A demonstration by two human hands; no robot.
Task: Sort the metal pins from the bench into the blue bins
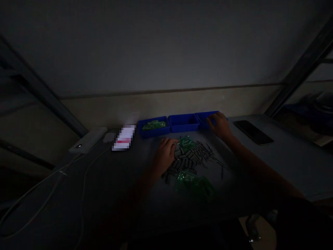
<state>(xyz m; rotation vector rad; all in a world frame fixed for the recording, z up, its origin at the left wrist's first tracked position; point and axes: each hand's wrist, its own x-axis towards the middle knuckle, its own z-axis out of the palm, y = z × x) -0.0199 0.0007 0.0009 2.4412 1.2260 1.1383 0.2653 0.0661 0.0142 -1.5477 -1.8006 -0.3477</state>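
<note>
The scene is very dim. My left hand (166, 152) rests palm down on the table at the left edge of a heap of small dark cylindrical parts (194, 158), its fingers curled on the parts. My right hand (220, 125) reaches to the rightmost of three blue bins (208, 117) at the back, with fingers bent at its rim. What they hold, if anything, is hidden. Green translucent pieces (195, 184) lie in front of the heap. The left blue bin (153, 125) holds green pieces and the middle blue bin (183, 122) looks dark inside.
A black phone (253, 132) lies flat at the right. A blurred white card (124, 138) and a grey power bank (87, 140) with white cables (52, 180) lie at the left. A wall stands behind the bins. Metal frame bars slant at both sides.
</note>
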